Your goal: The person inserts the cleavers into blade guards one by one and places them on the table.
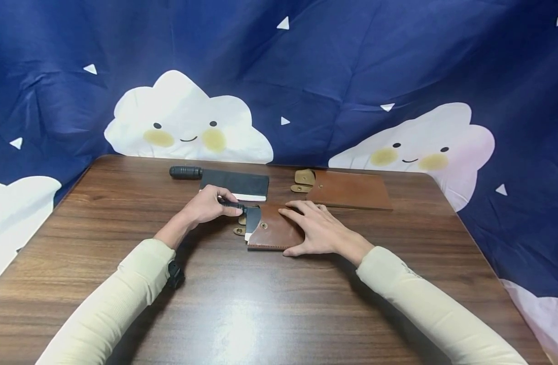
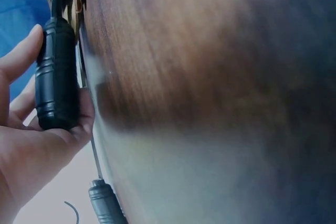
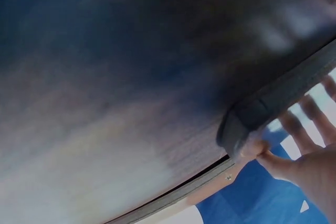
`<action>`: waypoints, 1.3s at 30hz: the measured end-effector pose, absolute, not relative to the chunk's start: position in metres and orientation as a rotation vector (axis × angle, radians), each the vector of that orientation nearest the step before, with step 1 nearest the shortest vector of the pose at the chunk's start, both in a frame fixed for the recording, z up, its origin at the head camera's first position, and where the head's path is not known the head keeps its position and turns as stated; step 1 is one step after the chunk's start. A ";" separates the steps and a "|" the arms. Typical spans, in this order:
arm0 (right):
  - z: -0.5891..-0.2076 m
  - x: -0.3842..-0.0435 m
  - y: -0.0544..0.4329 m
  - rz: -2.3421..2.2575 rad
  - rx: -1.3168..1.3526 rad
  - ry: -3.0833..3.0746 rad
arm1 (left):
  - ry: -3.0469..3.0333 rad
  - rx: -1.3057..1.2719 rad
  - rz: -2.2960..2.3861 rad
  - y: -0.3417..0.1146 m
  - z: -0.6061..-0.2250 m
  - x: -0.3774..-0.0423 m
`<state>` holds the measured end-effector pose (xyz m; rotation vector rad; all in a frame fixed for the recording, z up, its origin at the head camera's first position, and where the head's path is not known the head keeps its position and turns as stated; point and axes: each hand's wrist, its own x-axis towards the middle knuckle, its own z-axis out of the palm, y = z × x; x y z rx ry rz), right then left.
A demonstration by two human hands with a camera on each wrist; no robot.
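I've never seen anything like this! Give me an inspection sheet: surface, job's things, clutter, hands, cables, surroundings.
Surface: brown wood-grain table, shiny in its near part.
Job's things: a cleaver lies partly inside a dark brown sheath, its black handle outside.
Clutter: a second cleaver, blade exposed, and a lighter brown sheath lie farther back, neither held.
Hands: the left hand pinches the black handle; the right hand rests spread on the dark brown sheath.
Cables: nothing seen.
Surroundings: blue cloth with white smiling clouds and triangles.
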<state>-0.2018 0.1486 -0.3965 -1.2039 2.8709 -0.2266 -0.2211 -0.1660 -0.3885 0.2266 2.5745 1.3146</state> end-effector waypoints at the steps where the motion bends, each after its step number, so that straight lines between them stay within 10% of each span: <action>1: -0.397 -0.202 0.149 -0.232 -1.203 2.862 | 2.575 0.230 1.303 -0.166 -0.389 -0.221; 39: -0.370 -0.234 0.178 -0.550 -1.107 2.932 | 2.654 0.272 1.425 -0.215 -0.375 -0.241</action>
